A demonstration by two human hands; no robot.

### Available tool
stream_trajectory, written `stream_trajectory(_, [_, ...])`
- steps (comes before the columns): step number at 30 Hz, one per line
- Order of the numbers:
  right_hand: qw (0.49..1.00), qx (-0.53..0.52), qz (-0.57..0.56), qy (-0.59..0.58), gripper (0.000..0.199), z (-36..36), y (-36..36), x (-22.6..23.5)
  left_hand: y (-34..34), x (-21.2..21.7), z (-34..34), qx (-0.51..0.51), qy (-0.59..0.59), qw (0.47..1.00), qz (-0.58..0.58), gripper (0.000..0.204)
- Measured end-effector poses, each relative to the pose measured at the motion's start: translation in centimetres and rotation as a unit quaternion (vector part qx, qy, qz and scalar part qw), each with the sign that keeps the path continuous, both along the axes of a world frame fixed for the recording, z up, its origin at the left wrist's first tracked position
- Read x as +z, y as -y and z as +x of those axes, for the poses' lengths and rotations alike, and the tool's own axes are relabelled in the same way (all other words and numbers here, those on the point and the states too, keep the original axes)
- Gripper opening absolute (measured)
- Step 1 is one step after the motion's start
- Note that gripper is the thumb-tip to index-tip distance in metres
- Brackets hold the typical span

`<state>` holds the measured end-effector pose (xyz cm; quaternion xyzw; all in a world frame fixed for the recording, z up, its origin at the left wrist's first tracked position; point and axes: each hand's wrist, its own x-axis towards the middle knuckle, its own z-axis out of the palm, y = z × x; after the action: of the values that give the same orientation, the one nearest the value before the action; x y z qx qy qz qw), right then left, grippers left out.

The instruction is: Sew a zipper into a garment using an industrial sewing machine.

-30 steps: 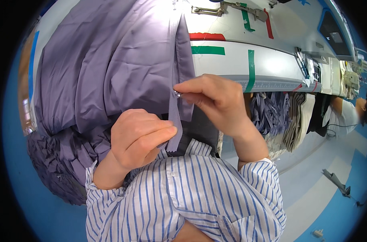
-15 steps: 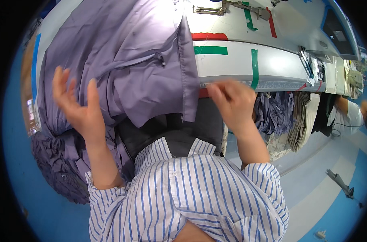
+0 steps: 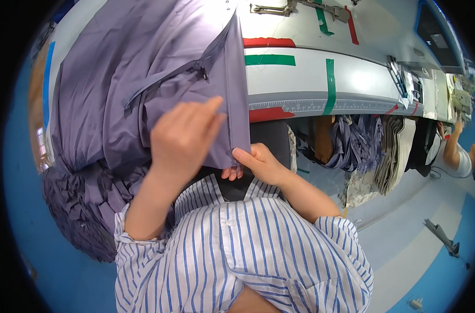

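Observation:
A large piece of purple-grey fabric (image 3: pixel 101 104) lies over the table and drapes down towards me. A seamed band (image 3: pixel 237 104) runs along its right edge. My right hand (image 3: pixel 261 164) grips the near corner of this band, thumb on top and fingers curled underneath. Above the cloth, left of the band, my left hand (image 3: pixel 182 135) is smeared by motion; whether its fingers hold anything cannot be made out. Beyond that hand, a narrow strip of the same colour (image 3: pixel 164 78) lies across the cloth, with a small dark piece at its end.
Bunched purple fabric (image 3: pixel 86 208) hangs at the lower left. A ruler strip (image 3: pixel 300 106) edges the white table, marked with red tape (image 3: pixel 268 114) and green tape (image 3: pixel 329 83). Metal sewing-machine parts (image 3: pixel 321 9) sit at the back. Cloth bundles (image 3: pixel 357 141) hang at right, near another person's arm (image 3: pixel 453 151).
My right hand has come down and left and taken hold of the fabric's near corner. My left hand has swung right, over the cloth. The edge band now lies straighter, slightly further left.

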<state>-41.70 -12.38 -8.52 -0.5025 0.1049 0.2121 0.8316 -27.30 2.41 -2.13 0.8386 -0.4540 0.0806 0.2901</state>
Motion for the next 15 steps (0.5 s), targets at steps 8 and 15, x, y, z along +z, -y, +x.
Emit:
stream_trajectory(8, [0.859, 0.101, -0.454, 0.215, 0.023, 1.0, 0.4, 2.5, 1.8, -1.5, -3.4, 0.012, -0.091, 0.980, 0.178, 0.031])
stream_trajectory(15, [0.571, -0.084, -0.664, 0.476, 0.033, 3.6, 5.2, 4.1, 1.0, -0.6, -4.0, -0.098, -0.039, 0.972, 0.211, 0.014])
